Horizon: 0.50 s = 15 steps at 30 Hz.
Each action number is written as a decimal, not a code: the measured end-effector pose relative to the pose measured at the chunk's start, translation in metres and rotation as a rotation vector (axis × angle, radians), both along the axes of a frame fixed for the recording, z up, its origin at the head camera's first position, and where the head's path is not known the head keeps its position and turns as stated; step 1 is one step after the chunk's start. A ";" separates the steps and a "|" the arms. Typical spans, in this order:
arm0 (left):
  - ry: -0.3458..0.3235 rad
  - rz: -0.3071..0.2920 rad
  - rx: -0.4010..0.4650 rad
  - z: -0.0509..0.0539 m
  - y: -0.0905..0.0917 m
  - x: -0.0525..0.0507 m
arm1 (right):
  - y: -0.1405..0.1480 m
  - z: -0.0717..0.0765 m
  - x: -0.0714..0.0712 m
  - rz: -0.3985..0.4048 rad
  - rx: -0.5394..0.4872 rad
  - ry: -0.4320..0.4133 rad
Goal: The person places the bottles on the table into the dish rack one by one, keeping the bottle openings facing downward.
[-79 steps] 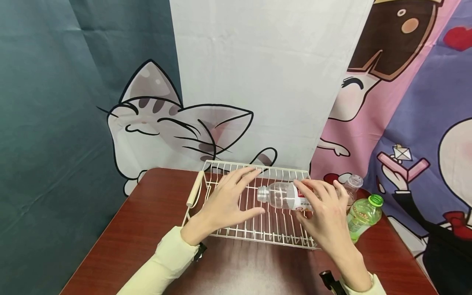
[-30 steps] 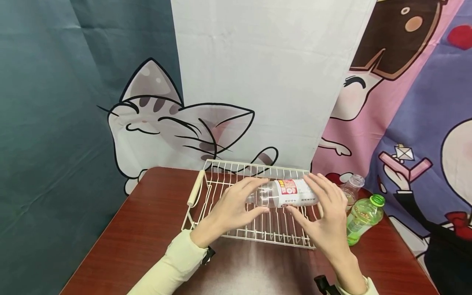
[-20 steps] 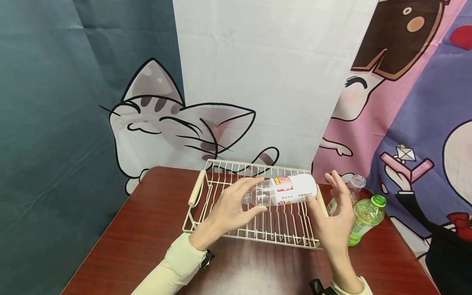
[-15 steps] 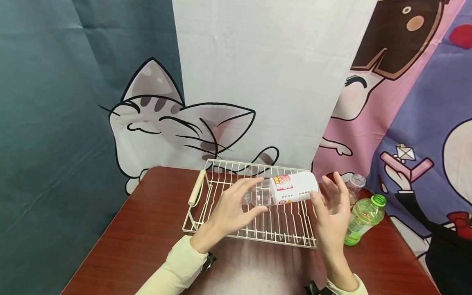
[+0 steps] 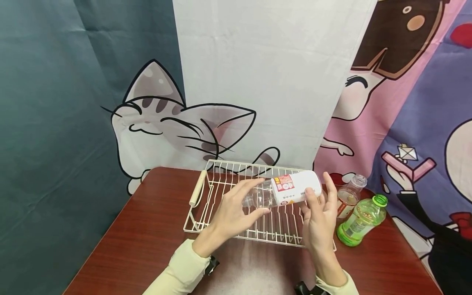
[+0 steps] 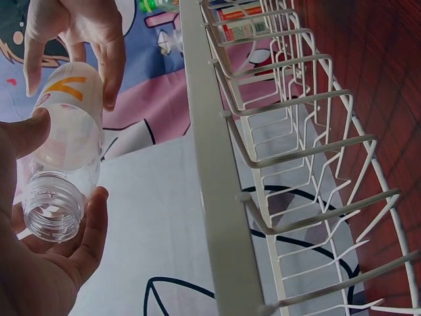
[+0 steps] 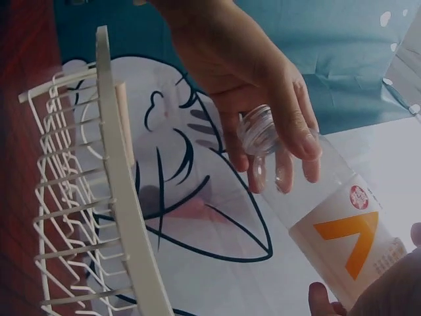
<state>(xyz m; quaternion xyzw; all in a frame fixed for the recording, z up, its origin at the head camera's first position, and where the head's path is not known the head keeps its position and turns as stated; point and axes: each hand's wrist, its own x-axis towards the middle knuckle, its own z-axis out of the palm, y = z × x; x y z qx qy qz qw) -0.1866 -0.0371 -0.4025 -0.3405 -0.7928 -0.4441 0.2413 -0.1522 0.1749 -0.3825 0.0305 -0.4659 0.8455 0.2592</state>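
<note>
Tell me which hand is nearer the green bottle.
Right. In the head view, the right hand is at the base of the held bottle, just left of the green bottle. The left hand is farther left, around the held bottle's neck end.

An orange V-shaped mark [image 7: 365,240] stands on the bottle [image 5: 282,191]; lettering [image 5: 285,183] is unreadable.

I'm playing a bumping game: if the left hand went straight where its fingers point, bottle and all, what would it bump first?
Probably the right hand, by the base of the white-labelled bottle. The left hand points along that bottle towards it, though depth is hard to judge.
</note>
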 end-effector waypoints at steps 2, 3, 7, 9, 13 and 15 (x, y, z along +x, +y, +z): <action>0.000 -0.002 0.003 0.000 0.000 0.000 | -0.001 -0.001 -0.001 -0.009 0.017 -0.003; 0.000 -0.004 0.006 0.000 0.000 0.000 | -0.001 -0.001 -0.001 -0.013 0.023 -0.005; -0.029 -0.005 0.007 -0.001 -0.001 0.001 | -0.001 -0.002 -0.003 -0.008 0.014 -0.002; -0.039 -0.001 0.007 -0.001 0.000 0.002 | -0.001 -0.002 -0.003 -0.001 0.003 -0.006; -0.049 0.007 0.003 -0.002 0.000 0.003 | -0.001 -0.002 -0.004 0.005 -0.008 -0.021; -0.058 0.007 0.000 -0.003 -0.001 0.003 | -0.001 -0.002 -0.005 0.005 -0.004 -0.026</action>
